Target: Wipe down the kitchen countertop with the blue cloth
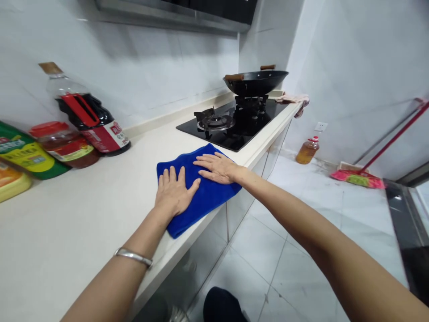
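A blue cloth (pixel 191 210) lies spread on the pale countertop (pixel 110 201), its near side reaching the front edge. My left hand (pixel 174 192) rests flat on the cloth's left part, fingers spread. Flat on its upper right part is my right hand (pixel 217 168), fingers stretched out to the left. Neither hand grips the cloth; both palms are face down. Just beyond the cloth is the black glass gas hob (pixel 239 134).
A black wok (pixel 256 82) sits on the far burner. Against the wall at left stand a dark sauce bottle (pixel 97 118), a red-lidded jar (pixel 67 145) and a green package (pixel 30 152). On the floor are an oil bottle (pixel 307 150) and a broom (pixel 358 178).
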`<state>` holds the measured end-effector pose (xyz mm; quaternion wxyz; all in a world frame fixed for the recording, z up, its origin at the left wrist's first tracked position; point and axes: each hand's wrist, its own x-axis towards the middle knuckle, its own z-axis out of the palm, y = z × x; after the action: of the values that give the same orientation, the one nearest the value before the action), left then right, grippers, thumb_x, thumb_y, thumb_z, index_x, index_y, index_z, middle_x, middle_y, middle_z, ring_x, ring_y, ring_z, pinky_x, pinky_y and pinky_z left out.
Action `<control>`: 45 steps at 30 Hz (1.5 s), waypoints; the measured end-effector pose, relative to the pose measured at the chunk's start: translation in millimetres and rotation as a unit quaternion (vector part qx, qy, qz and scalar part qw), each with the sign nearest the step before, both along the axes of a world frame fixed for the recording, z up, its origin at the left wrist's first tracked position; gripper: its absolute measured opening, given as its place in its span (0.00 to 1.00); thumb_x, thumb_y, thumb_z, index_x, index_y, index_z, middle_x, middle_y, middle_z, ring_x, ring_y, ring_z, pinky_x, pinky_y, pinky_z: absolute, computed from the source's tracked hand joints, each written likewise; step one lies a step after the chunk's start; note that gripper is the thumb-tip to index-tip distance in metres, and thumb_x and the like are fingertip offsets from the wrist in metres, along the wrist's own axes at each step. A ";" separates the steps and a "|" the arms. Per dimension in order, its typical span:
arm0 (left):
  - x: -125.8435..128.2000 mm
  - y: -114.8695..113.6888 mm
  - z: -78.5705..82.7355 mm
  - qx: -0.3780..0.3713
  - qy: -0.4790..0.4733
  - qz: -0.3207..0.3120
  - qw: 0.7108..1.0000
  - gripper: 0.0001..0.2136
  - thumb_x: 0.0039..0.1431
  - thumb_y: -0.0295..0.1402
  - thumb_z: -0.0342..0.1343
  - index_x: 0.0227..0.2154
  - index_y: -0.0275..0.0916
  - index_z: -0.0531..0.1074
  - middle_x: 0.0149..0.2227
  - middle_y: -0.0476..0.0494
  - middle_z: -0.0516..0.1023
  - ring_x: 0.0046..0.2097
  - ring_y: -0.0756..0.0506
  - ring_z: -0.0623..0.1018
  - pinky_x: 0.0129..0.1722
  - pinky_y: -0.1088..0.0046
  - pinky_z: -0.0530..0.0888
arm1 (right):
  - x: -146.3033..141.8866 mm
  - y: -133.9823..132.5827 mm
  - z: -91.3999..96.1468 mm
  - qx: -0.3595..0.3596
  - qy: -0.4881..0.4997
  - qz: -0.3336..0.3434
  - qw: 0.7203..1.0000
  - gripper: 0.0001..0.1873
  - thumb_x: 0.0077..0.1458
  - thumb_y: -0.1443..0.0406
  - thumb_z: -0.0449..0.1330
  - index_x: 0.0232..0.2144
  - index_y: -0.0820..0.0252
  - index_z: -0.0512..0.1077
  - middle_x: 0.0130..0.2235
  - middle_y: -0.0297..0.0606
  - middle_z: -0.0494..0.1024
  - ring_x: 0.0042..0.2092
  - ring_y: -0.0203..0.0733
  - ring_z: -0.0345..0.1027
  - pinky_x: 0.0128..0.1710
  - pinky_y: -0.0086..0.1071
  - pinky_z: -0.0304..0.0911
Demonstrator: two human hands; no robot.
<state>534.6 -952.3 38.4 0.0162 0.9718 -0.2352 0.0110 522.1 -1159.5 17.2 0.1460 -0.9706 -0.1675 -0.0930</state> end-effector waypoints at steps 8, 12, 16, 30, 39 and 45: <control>46.0 -19.6 -1.6 -0.035 0.001 0.013 0.999 0.38 0.65 0.57 0.35 0.70 0.35 0.49 0.73 0.30 0.45 0.73 0.32 0.45 0.71 0.51 0.47 | 60.1 -22.5 0.5 -0.016 -0.022 0.028 0.999 0.29 0.70 0.49 0.44 0.67 0.49 0.60 0.70 0.34 0.60 0.71 0.50 0.49 0.69 0.56 0.42; 64.7 -24.5 -2.2 -0.060 0.001 0.018 0.998 0.38 0.65 0.58 0.36 0.69 0.37 0.51 0.73 0.32 0.46 0.73 0.33 0.46 0.72 0.53 0.47 | 81.9 -24.2 3.6 -0.022 -0.033 -0.025 0.999 0.28 0.70 0.53 0.45 0.65 0.60 0.62 0.68 0.42 0.62 0.69 0.49 0.53 0.69 0.52 0.46; 66.2 -24.7 -1.5 -0.065 0.002 0.018 0.998 0.37 0.65 0.57 0.35 0.69 0.36 0.50 0.73 0.31 0.46 0.73 0.33 0.46 0.72 0.53 0.47 | 80.7 -19.8 4.7 -0.052 -0.042 -0.055 0.996 0.28 0.70 0.54 0.47 0.65 0.61 0.62 0.69 0.44 0.62 0.70 0.49 0.52 0.69 0.50 0.47; 9.0 40.5 -0.7 -0.053 -0.005 0.014 0.998 0.37 0.65 0.55 0.32 0.69 0.34 0.49 0.72 0.30 0.46 0.73 0.32 0.46 0.71 0.53 0.48 | -1.6 48.7 17.6 -0.058 -0.073 -0.033 0.995 0.29 0.66 0.52 0.54 0.62 0.64 0.67 0.64 0.51 0.69 0.66 0.51 0.60 0.65 0.47 0.55; -42.5 107.4 -1.7 -0.076 -0.006 0.022 0.997 0.35 0.67 0.53 0.36 0.69 0.34 0.51 0.72 0.30 0.46 0.72 0.33 0.47 0.71 0.54 0.49 | -37.4 118.2 22.8 -0.086 -0.097 0.000 0.992 0.28 0.65 0.54 0.55 0.59 0.67 0.68 0.59 0.53 0.73 0.62 0.50 0.66 0.62 0.41 0.59; -68.0 179.1 -0.4 -0.081 0.001 0.053 0.995 0.35 0.66 0.54 0.37 0.69 0.36 0.50 0.72 0.33 0.46 0.73 0.34 0.47 0.71 0.53 0.49 | -46.5 187.0 17.8 -0.085 -0.090 0.048 0.991 0.28 0.66 0.53 0.54 0.60 0.65 0.68 0.63 0.53 0.70 0.65 0.51 0.61 0.65 0.45 0.56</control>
<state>466.5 -773.1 38.0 0.0947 0.9783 -0.1820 0.0299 475.6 -972.6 35.0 0.0513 -0.9580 -0.2334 -0.1586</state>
